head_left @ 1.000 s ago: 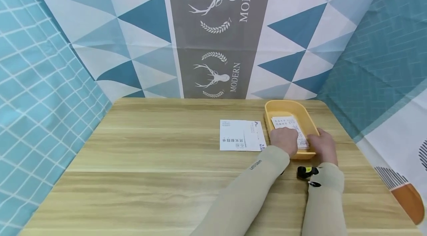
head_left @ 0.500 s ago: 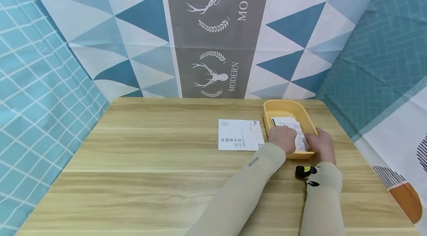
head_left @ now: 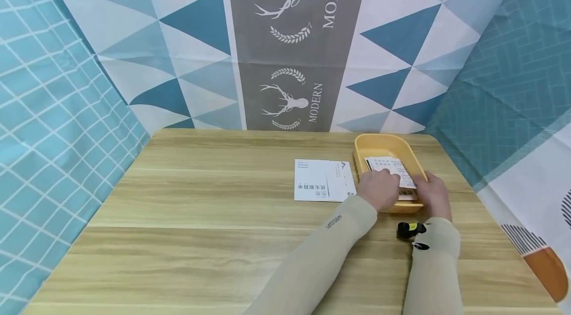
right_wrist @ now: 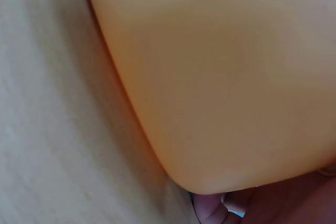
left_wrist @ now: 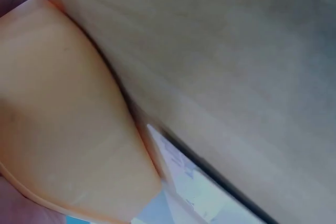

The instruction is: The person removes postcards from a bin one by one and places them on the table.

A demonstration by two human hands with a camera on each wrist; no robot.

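A yellow plastic tray [head_left: 389, 141] stands at the right of the table, with several white printed cards [head_left: 387, 162] lying in it. My left hand [head_left: 378, 190] reaches over its near left side, fingers curled at the cards; the upper card slants across the pile. The fingertips are hidden in the head view. My right hand [head_left: 433, 195] grips the right rim, thumb side inward, close to the slanted card's edge. Both wrist views mostly show the tray's outer wall [left_wrist: 79, 114], with parts of fingers [right_wrist: 207, 208] at its edge.
Several white cards [head_left: 318, 180] lie overlapping on the wooden table [head_left: 200, 216], just left of the tray. A patterned cloth [head_left: 285, 57] hangs behind the table's far edge. A black wrist camera [head_left: 410, 230] sits at the right sleeve.
The upper card in the tray has turned and shifted toward the far right, uncovering a dark-printed card beneath. The left hand has moved slightly with it; the right hand stays at the rim.
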